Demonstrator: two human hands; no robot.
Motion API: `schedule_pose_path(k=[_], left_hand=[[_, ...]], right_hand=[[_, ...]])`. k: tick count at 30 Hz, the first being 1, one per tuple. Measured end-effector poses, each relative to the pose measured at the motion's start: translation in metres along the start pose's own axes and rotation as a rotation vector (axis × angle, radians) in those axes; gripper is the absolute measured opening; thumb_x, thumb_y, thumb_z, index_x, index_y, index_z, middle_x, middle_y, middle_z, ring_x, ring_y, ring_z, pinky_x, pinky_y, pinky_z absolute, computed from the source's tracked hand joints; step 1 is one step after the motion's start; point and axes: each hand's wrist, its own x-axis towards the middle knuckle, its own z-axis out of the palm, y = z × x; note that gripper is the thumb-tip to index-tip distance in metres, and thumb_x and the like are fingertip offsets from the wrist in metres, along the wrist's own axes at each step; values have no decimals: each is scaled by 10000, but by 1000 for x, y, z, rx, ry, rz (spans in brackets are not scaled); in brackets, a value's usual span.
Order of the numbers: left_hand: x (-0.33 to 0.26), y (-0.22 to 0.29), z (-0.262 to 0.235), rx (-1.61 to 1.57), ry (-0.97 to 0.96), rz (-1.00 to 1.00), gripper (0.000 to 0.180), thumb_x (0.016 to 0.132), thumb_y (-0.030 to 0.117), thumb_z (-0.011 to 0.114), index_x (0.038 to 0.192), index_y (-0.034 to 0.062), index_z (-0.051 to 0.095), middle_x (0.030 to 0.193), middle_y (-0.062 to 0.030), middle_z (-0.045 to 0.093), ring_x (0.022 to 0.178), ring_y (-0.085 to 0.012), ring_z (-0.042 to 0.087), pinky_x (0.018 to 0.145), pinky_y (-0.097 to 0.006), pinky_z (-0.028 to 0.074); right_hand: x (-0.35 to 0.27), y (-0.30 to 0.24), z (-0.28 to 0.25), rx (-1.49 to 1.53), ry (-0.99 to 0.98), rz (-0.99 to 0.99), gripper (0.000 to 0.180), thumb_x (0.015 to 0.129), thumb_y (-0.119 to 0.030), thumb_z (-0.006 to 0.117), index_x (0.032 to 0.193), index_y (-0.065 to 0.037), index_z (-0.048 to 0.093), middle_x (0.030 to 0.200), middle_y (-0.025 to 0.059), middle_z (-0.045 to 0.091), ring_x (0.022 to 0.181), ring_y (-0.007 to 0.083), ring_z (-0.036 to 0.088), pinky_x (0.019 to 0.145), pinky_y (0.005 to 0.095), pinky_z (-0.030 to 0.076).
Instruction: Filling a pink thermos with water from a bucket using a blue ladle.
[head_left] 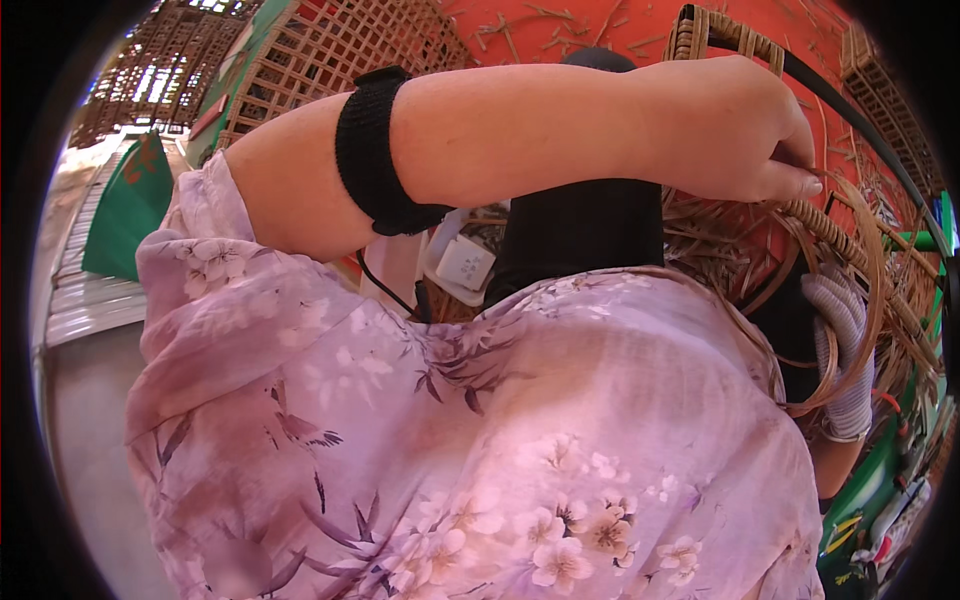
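1. Leftmost, a green panel [130, 210] leans beside the person's sleeve, and an open-lattice wicker piece [340, 50] stands above it, behind the arm.
2. The left arm crosses from the lilac floral garment [480, 420] toward the upper right, with a black strap [370, 150] around it.
3. Below that arm, a black cable [385, 282] hangs near a small white block [465, 262]; just right of the block is black fabric [580, 235].
4. Beyond the arm spreads a red surface [600, 25], littered with cut scraps.
5. Farther right, the left hand [745, 130] lies over the wrapped wicker frame [735, 35]. Its fingers curl toward the thumb near the frame's edge; whether they clamp the frame or only a strand, one cannot tell.
6. Long brown strips [877, 290] loop down from there, around the right hand.
7. That right hand [845, 350] wears a pale striped glove and sits lower, beside the frame. Its grip seems partly hidden by strips, so whether its fingers are together or apart cannot be told.
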Motion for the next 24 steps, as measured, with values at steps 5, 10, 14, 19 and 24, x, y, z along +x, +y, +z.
schedule_pose_path(k=[5, 10, 14, 19, 24], left_hand=[[-4, 4, -3, 9, -9, -31, 319, 875, 352, 600, 1005, 84, 714, 913, -125, 694, 859, -312, 653, 785, -408, 515], [-7, 3, 3, 6, 27, 165, 234, 875, 244, 620, 913, 22, 682, 814, -135, 651, 759, -323, 621, 687, -393, 498], [2, 4, 4, 18, 10, 137, 178, 867, 184, 620, 975, 50, 664, 889, -118, 618, 849, -329, 608, 745, -402, 491], [10, 11, 12, -5, -106, 167, 171, 851, 135, 636, 1002, 58, 659, 900, -106, 620, 854, -304, 616, 735, -385, 503], [-2, 16, 25, 281, -210, 369, 224, 831, 171, 668, 1024, 59, 654, 920, -57, 637, 846, -222, 639, 706, -333, 531]], right_hand=[[0, -5, -6, 18, -13, 18, 346, 790, 17, 586, 1128, -33, 641, 1174, 157, 620, 1158, 350, 551, 1029, 436, 390], [4, -17, -18, 58, 13, -20, 316, 807, -111, 578, 1094, 7, 637, 1125, 182, 637, 1132, 363, 565, 1021, 467, 388], [7, -25, -44, 24, -13, -96, 302, 776, -44, 562, 1066, -39, 646, 1108, 141, 646, 1121, 364, 570, 1000, 474, 395], [10, -28, -79, -55, 269, -82, 335, 764, 79, 533, 1061, -22, 651, 1035, 156, 656, 1011, 336, 618, 911, 400, 462], [38, -17, -66, -90, 398, -115, 251, 833, -73, 618, 1079, -33, 642, 1071, 145, 651, 1013, 331, 612, 905, 392, 467]])
